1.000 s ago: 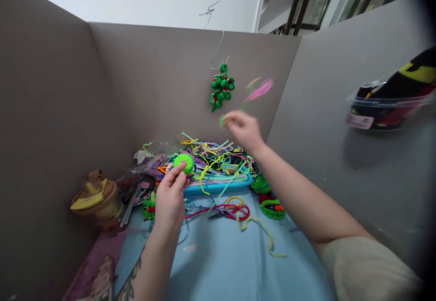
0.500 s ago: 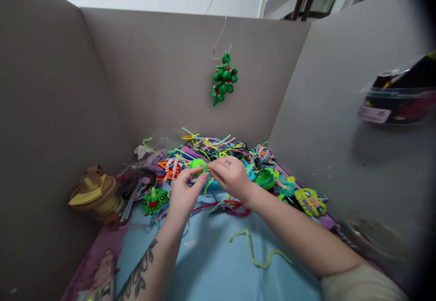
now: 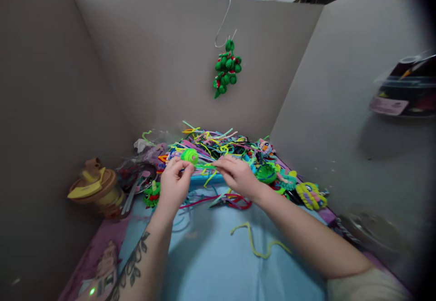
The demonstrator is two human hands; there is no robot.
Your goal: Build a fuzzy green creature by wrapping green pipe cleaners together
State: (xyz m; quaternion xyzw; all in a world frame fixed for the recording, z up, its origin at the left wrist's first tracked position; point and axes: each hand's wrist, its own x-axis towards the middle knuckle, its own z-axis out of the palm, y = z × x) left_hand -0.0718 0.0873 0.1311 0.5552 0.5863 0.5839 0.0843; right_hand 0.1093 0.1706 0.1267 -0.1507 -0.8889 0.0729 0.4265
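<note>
My left hand (image 3: 175, 180) pinches a small bright green ball of coiled pipe cleaner (image 3: 190, 156), with a pinkish spot on its side. From the ball a green pipe cleaner strand (image 3: 206, 166) runs across to my right hand (image 3: 240, 176), whose thumb and fingers are closed on it. Behind both hands spreads a pile of many-coloured pipe cleaners (image 3: 218, 140). Below them lie pliers (image 3: 221, 202) among red and teal strands. A loose yellow-green pipe cleaner (image 3: 252, 242) curves over the blue mat (image 3: 218, 264).
Finished fuzzy figures sit around: a green one (image 3: 151, 196) at left, a yellow one (image 3: 309, 195) at right. A lidded brown cup (image 3: 97, 187) stands at left. Grey panels (image 3: 170, 65) enclose the table; a green pipe cleaner cluster (image 3: 227, 69) hangs from a wire. A pouch (image 3: 405, 90) hangs at right.
My hands have drawn apart, the left shifting leftward with the green ball, the right slightly rightward. A length of green strand now shows between them. The camera view has tilted down a little.
</note>
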